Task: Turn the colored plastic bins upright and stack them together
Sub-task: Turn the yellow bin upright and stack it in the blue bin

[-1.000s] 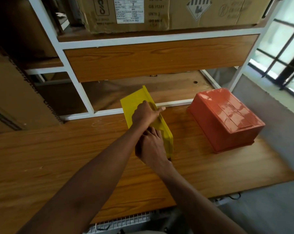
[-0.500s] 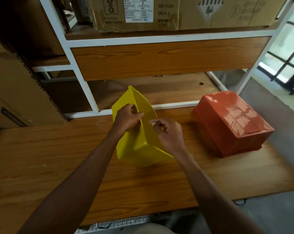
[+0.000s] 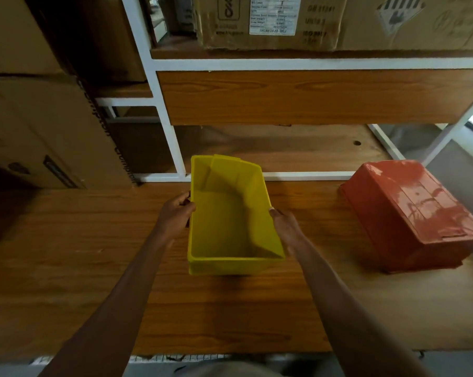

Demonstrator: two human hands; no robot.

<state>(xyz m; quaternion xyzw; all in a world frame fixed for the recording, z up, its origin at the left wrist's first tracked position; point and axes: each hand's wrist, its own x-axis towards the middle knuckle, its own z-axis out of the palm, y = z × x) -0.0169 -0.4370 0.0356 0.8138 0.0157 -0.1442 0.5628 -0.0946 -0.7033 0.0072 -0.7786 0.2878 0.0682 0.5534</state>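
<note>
left hand [image 3: 175, 213]: gripping yellow bin [image 3: 230, 227] left rim, fingers curled
right hand [image 3: 285, 227]: gripping right rim
yellow bin: sitting upright

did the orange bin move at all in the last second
No. The orange bin lies upside down at the same spot on the table, by the white shelf rail; only the camera shifted.

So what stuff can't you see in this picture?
- Inside of the red bin: it lies upside down on the table, so its own shell hides it.
- Fingers of the left hand and right hand: mostly behind the yellow bin walls.
- Label on the cardboard box: print too small and blurred.
- Box top: cut off by the head view's upper edge.
</note>
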